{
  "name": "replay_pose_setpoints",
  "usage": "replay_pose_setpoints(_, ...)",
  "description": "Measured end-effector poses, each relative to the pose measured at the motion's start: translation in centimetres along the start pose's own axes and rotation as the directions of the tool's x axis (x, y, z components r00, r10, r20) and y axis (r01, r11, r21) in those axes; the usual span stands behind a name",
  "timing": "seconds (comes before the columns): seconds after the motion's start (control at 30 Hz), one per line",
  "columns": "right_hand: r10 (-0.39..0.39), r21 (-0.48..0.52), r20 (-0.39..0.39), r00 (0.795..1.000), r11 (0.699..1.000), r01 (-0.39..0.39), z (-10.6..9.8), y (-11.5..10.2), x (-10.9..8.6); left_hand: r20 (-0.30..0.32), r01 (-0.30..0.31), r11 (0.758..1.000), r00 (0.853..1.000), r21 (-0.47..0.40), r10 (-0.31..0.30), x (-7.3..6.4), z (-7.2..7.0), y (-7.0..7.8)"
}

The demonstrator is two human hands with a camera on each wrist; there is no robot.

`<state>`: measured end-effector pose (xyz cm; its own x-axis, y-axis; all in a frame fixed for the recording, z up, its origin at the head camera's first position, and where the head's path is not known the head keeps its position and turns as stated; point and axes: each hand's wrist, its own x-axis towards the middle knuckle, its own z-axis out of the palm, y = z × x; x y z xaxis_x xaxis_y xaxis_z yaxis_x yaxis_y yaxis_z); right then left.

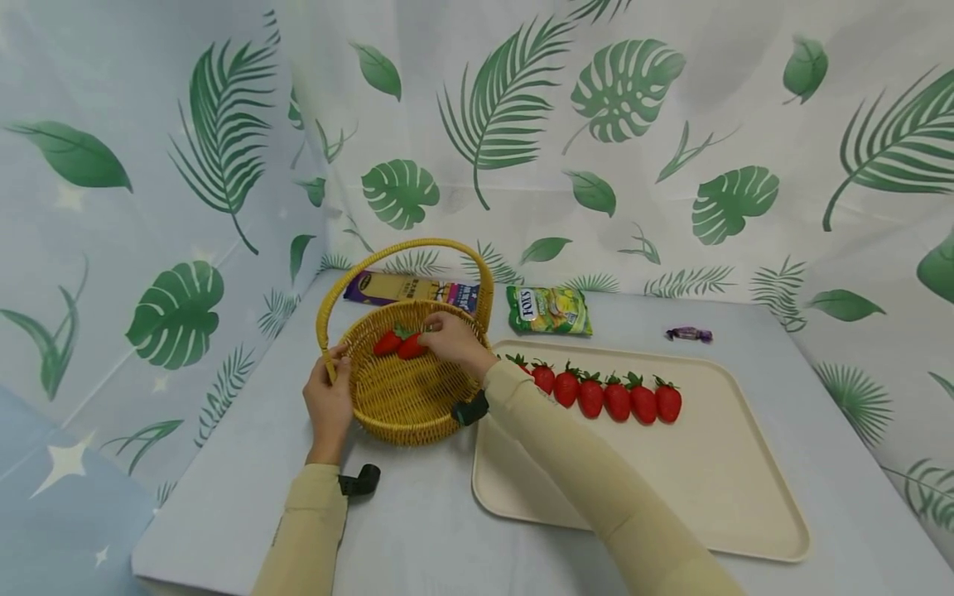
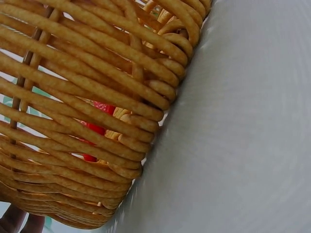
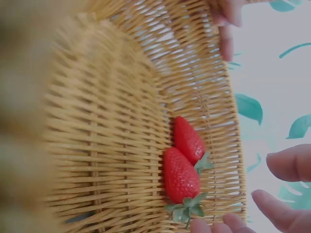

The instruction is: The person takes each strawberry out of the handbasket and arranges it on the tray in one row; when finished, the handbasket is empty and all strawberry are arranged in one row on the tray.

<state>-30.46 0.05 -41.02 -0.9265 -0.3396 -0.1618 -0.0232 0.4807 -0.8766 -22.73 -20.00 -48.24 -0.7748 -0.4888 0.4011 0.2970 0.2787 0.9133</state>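
Observation:
The yellow wicker basket (image 1: pixel 406 389) with a tall arched handle stands at the left of the table. My left hand (image 1: pixel 329 406) holds its left side near the foot of the handle, fingers at the rim. Inside, against the far wall, two red strawberries with green leaves lie side by side, one strawberry (image 3: pixel 181 175) nearer my right hand than the other strawberry (image 3: pixel 188 141). Reaching over the rim, my right hand (image 1: pixel 456 339) is beside them, thumb and fingers (image 3: pixel 279 208) apart with nothing between them. Woven cane fills most of the left wrist view.
A beige tray (image 1: pixel 708 463) right of the basket bears a row of several strawberries (image 1: pixel 617 401), partly covered by my right sleeve. Behind are a green candy bag (image 1: pixel 550 310), a purple and gold packet (image 1: pixel 406 288) and a purple wrapped candy (image 1: pixel 689 334).

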Motion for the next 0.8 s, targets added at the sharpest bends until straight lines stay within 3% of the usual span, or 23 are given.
replay_pose_setpoints(0.27, 0.027, 0.069, -0.014, 1.000, 0.997, -0.026, -0.6, -1.2, 0.2, -0.007, 0.003, 0.999, 1.000, 0.032, -0.002, 0.0, 0.0, 0.1)
replay_pose_setpoints(0.53, 0.056, 0.146, -0.049, 0.997, 0.988, -0.048, 0.0, -0.4, 1.1, -0.006, 0.009, 0.998, 1.000, 0.064, -0.008, -0.1, 0.0, 0.0)
replay_pose_setpoints(0.8, 0.145, 0.217, 0.010, 0.989, 0.966, -0.144, 1.1, 0.3, 1.8, 0.005, 0.014, 0.998, 1.000, 0.062, -0.014, 0.0, 0.0, 0.0)
